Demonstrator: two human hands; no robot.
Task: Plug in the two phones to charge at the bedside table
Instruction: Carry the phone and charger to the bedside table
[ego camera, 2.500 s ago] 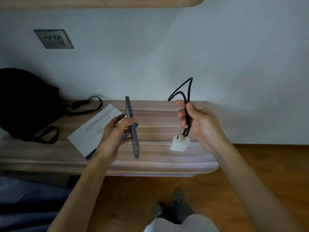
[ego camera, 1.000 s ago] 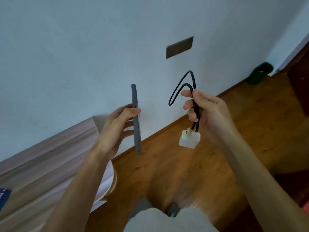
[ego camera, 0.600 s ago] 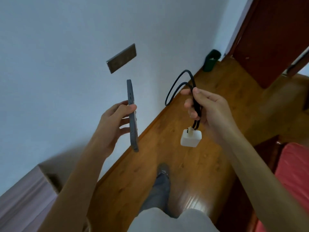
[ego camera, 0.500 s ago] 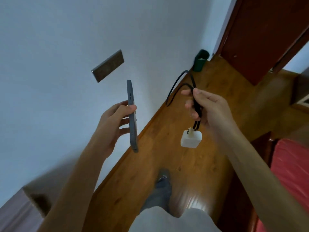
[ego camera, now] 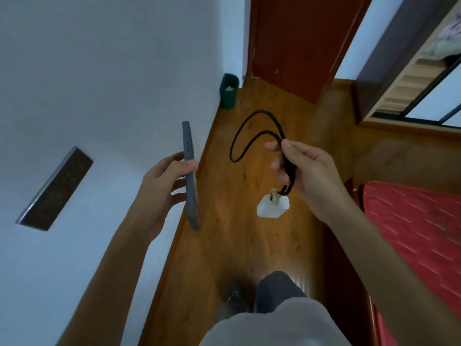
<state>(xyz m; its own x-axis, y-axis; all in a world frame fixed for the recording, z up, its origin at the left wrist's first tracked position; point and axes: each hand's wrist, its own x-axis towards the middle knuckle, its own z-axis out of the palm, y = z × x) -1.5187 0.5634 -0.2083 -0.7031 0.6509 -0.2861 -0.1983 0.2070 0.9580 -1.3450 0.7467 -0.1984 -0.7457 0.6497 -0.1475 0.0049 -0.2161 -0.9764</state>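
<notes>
The left hand (ego camera: 164, 186) is clamped on a phone (ego camera: 190, 179), thumb on the near edge and fingers behind, so the phone stands on end and shows only its thin side. Held that way, its lower end with the port hangs free below the hand, which looks handy for taking a connector.

The right hand (ego camera: 303, 171) is closed on a black cable (ego camera: 252, 132), pinched where the strands are gathered. A loop stands up above the fingers, and a white charger (ego camera: 273, 207) dangles just below them. Bunching the cable likely keeps it off the floor (ego camera: 249, 245) while walking.

Nothing rests on any surface; both things are carried in the air over the floor, between the wall (ego camera: 99, 71) and a red bed (ego camera: 419, 233).

A dark socket plate (ego camera: 55, 188) sits on the wall to the left, tilted by the lens, its holes too dim to count.

No bedside bench and no second phone are in view. The phone's screen is turned away. The cable's free connector is hidden in the fist or behind the charger; I cannot tell which. A green bin (ego camera: 229, 91) stands in the far corner by a door (ego camera: 299, 46).
</notes>
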